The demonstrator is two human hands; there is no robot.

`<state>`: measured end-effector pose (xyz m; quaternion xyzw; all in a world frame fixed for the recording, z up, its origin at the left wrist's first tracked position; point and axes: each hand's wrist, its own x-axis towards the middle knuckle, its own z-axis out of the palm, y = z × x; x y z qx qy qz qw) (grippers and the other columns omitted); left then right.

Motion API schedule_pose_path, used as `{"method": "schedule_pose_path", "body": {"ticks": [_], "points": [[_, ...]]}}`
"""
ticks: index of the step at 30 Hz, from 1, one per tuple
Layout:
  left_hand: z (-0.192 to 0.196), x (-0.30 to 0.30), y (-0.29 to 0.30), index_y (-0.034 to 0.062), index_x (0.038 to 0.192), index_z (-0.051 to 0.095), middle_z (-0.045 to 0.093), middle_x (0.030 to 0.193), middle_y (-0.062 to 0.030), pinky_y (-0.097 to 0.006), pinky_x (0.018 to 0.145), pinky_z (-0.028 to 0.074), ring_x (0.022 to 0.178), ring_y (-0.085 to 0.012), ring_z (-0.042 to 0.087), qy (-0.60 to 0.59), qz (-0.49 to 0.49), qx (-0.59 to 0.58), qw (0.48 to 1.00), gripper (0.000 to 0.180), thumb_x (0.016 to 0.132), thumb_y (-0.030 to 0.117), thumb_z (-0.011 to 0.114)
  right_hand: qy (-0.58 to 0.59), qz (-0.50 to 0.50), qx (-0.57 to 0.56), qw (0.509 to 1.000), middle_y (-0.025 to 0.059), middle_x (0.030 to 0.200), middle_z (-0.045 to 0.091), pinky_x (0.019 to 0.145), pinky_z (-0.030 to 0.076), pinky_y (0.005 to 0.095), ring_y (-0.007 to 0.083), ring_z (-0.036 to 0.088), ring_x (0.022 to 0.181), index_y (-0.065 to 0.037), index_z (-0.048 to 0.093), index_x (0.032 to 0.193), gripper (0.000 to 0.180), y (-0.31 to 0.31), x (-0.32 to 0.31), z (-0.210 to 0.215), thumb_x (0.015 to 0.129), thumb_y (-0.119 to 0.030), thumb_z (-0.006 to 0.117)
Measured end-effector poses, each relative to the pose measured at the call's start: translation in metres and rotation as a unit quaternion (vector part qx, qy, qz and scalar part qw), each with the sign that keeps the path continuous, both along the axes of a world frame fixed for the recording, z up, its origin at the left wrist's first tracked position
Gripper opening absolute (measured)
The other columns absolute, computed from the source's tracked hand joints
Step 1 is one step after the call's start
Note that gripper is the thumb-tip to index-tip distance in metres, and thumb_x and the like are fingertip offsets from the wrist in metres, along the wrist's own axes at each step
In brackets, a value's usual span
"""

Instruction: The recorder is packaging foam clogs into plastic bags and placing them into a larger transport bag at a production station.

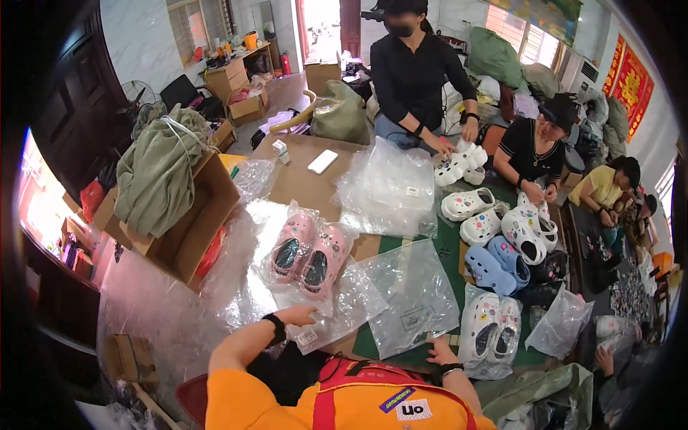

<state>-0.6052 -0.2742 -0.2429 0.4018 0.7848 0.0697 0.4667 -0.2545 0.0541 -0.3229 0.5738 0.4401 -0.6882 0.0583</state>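
My left hand (297, 315) rests at the lower end of a clear bag that holds a pair of pink clogs (326, 258) with charms on them. Its fingers are stretched out toward the right over the plastic. My right hand (442, 352) is at the near edge of a flat clear plastic bag (414, 297), its fingertips closed on the bag's lower right edge. Just right of that hand lies a bagged pair of white clogs (489, 333) with colourful charms. Another crumpled clear bag sheet (362, 297) lies between the pink clogs and the flat bag.
A stack of clear bags (390, 183), a white phone (323, 161) and a small box (281, 151) lie farther back. Blue clogs (494, 269) and white clogs (469, 205) line the right side. Two co-workers handle white clogs there. A large open carton (193, 215) stands left.
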Motion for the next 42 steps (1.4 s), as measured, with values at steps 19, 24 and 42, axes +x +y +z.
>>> {"method": "schedule_pose_path", "body": {"ticks": [19,24,42], "points": [[-0.095,0.074,0.119,0.0073,0.124,0.034,0.053,0.102,-0.0246,-0.041,0.081,0.040,0.095,-0.0364,0.051,-0.045,-0.163,0.137,0.976,0.053,0.075,0.018,0.052,0.057,-0.036,-0.057,0.996,0.0080,0.077,0.054,0.069,0.046,0.0417,0.0230,0.053,0.073,-0.007,0.051,0.090,0.015,0.015,-0.056,0.030,0.081,-0.019,0.050],[-0.017,0.083,0.150,0.0053,0.129,0.026,0.045,0.117,-0.0235,-0.038,0.089,0.036,0.107,-0.0342,0.045,-0.116,-0.071,0.194,0.972,0.064,0.077,0.030,0.055,0.190,-0.084,-0.156,0.966,0.0097,0.078,0.057,0.066,0.048,0.0378,0.0223,0.056,0.069,-0.005,0.052,0.086,0.012,0.018,-0.061,0.029,0.083,-0.016,0.050],[0.063,0.099,0.188,0.0093,0.113,0.043,0.055,0.098,-0.0174,-0.042,0.072,0.044,0.088,-0.0334,0.054,0.037,0.061,0.417,0.906,0.040,0.074,0.013,0.045,0.327,-0.150,-0.063,0.931,0.0014,0.078,0.057,0.062,0.044,0.0338,0.0154,0.054,0.071,-0.014,0.052,0.083,0.008,0.037,-0.080,0.107,0.083,-0.023,0.051]]}}
